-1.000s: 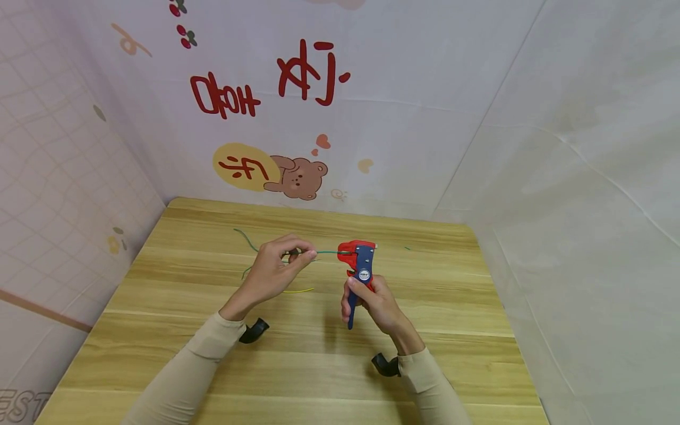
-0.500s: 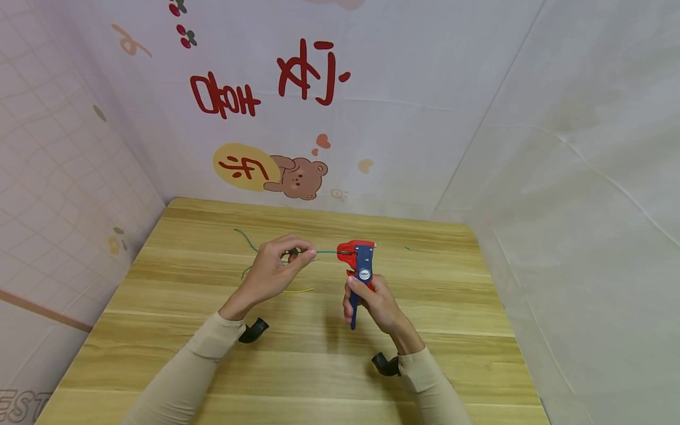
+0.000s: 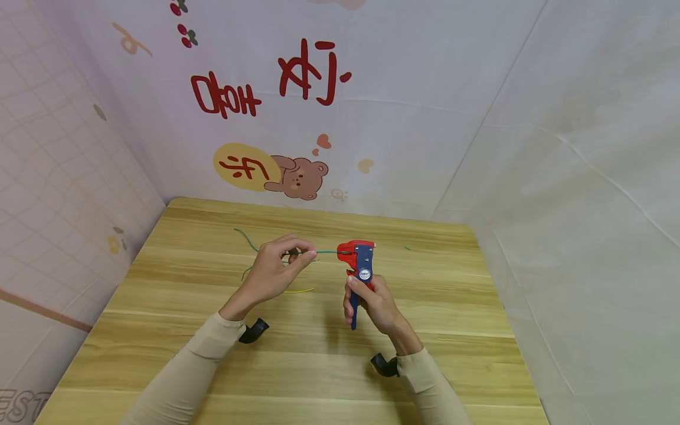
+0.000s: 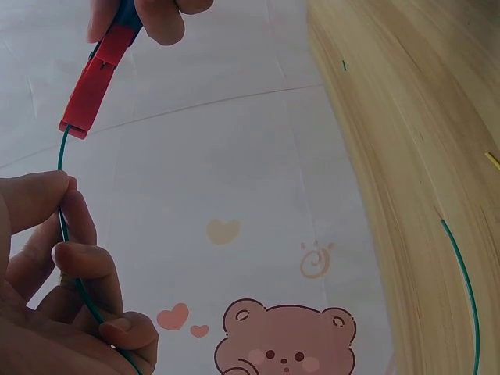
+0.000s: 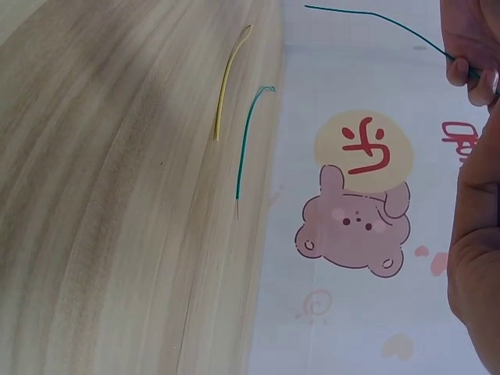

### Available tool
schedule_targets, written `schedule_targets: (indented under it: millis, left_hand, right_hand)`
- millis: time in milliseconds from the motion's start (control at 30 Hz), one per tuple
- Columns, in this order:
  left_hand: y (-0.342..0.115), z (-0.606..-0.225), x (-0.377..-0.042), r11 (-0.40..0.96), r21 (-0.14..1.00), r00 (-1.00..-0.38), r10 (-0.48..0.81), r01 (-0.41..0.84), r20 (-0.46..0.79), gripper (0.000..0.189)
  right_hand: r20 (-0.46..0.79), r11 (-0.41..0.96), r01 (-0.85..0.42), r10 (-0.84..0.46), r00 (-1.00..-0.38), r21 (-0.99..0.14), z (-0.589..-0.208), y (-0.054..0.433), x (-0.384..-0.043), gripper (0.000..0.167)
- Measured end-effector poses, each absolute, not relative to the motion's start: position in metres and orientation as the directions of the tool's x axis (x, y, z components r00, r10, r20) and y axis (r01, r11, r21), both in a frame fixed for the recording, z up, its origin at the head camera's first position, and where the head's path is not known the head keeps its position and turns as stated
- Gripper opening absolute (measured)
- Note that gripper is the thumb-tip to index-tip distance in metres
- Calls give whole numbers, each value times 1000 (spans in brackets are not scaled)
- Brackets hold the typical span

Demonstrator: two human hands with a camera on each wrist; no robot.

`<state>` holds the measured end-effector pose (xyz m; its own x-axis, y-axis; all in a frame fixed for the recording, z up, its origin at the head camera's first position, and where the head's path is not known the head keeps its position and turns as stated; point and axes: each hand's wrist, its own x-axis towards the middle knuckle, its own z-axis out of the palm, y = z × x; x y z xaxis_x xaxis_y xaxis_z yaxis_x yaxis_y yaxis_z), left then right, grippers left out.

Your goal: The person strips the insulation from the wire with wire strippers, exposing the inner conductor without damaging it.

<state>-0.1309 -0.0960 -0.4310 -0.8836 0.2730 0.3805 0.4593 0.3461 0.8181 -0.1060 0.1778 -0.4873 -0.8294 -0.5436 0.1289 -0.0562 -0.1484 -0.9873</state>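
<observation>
Between thumb and fingertips, my left hand (image 3: 276, 267) pinches a green wire (image 3: 326, 252). One end of this wire enters the red nose of a red-and-blue wire stripper (image 3: 364, 255); its tail runs out behind the hand, as the right wrist view shows. My right hand (image 3: 381, 306) grips the stripper's handles, thumb on the near side. In the left wrist view, the wire (image 4: 62, 152) goes into the tip of the red nose (image 4: 87, 90); the end inside is hidden. The right wrist view shows only part of a hand at its right edge.
On the wooden table (image 3: 435, 330) lie a second green wire (image 5: 245, 152) with a bare strand at one end and a yellow wire (image 5: 224, 90). A tiny green scrap (image 3: 407, 248) is at the back right. Fabric walls (image 3: 404, 147) border the table.
The stripper's blue handle has shifted slightly to the right, and the right fingers have moved a little with it. My left hand and the wire stay in place.
</observation>
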Motion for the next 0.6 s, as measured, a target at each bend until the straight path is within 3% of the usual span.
schedule_targets:
  millis: [600]
  left_hand:
    - [-95, -432, -131, 338, 832, -891, 278, 440, 358, 7]
  right_hand:
    - [128, -97, -90, -513, -849, -991, -486, 179, -104, 49]
